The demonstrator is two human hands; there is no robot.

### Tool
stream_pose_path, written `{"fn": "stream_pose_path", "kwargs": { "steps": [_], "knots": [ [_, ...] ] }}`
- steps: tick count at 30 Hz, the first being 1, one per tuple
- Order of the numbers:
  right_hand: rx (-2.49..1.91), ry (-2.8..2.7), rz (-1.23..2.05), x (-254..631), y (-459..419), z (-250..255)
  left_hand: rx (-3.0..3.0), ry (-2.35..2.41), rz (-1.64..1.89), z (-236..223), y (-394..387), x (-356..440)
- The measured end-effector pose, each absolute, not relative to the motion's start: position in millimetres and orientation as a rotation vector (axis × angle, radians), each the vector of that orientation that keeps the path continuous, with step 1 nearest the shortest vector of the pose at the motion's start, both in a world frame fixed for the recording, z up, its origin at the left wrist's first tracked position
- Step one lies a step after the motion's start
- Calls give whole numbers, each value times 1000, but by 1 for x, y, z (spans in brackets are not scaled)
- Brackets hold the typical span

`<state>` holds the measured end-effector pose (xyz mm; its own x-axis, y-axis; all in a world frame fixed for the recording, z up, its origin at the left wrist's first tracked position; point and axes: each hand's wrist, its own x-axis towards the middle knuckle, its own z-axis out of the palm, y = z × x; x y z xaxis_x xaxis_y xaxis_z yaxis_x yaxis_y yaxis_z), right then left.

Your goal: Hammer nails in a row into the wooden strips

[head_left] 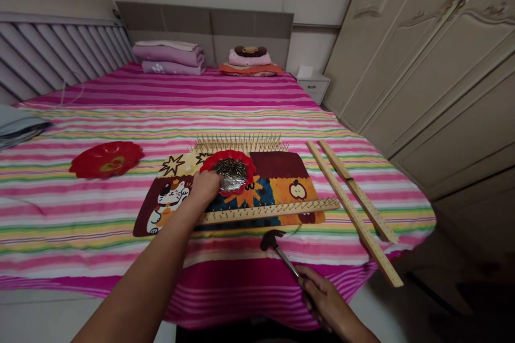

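Observation:
My left hand [207, 184] reaches to the left side of a red scalloped bowl [250, 167] filled with loose metal nails [231, 170]. Its fingers curl down at the nails, and whatever is in their tips is hidden. My right hand [322, 296] is closed around the handle of a claw hammer [286, 260], whose head hangs just in front of the mat. Between the bowl and the hammer lies a wooden strip [265, 211] with a row of nails standing along it. Part of its left end is covered by my left forearm. Bowl and strip rest on a patterned mat [277, 163].
Behind the bowl lie wooden strips bristling with upright nails [241, 142]. Two wooden strips [354, 214] lie lengthwise at the right. A red plate [107, 159] sits at the left on the striped bedspread [92, 214]. Folded bedding [171, 56] is stacked by the headboard.

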<state>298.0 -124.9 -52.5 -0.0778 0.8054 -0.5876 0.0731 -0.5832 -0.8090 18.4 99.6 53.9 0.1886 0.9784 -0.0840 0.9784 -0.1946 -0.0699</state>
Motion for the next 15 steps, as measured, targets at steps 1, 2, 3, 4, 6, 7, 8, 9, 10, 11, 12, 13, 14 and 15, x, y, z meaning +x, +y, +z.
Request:
{"fn": "stream_pose_path", "kwargs": {
  "steps": [1,2,3,4,6,7,8,9,10,11,12,13,14,15],
  "knots": [
    [-1641,-957,1711,298,-125,-51,-2442,-1973,155,54,100,16],
    [-1636,-963,1705,297,-126,-51,-2465,-1953,130,53,100,14],
    [-1633,-968,1701,297,-126,-50,-2489,-1935,92,53,100,12],
    [-1634,-973,1698,297,-126,-49,-2515,-1922,39,53,100,10],
    [-1639,-986,1693,296,-126,-47,-2567,-1936,-114,53,100,6],
    [-1642,-995,1692,296,-126,-46,-2583,-1975,-212,54,99,4],
    [-1645,-1003,1693,295,-125,-45,-2593,-2033,-334,55,97,2],
    [-1650,-1009,1695,295,-125,-45,-2598,-2106,-488,58,94,0],
    [-1657,-1011,1697,295,-125,-44,-2596,-2185,-675,60,90,-3],
    [-1665,-1007,1697,295,-124,-43,-2580,-2259,-898,63,84,-5],
    [-1675,-1000,1699,294,-124,-42,-2546,-2325,-1149,66,77,-8],
    [-1685,-992,1698,294,-124,-42,-2489,-2381,-1411,69,69,-11],
    [-1694,-984,1695,294,-124,-41,-2401,-2426,-1663,71,59,-14],
    [-1699,-981,1690,294,-124,-40,-2286,-2459,-1888,73,49,-18]
  ]
}}
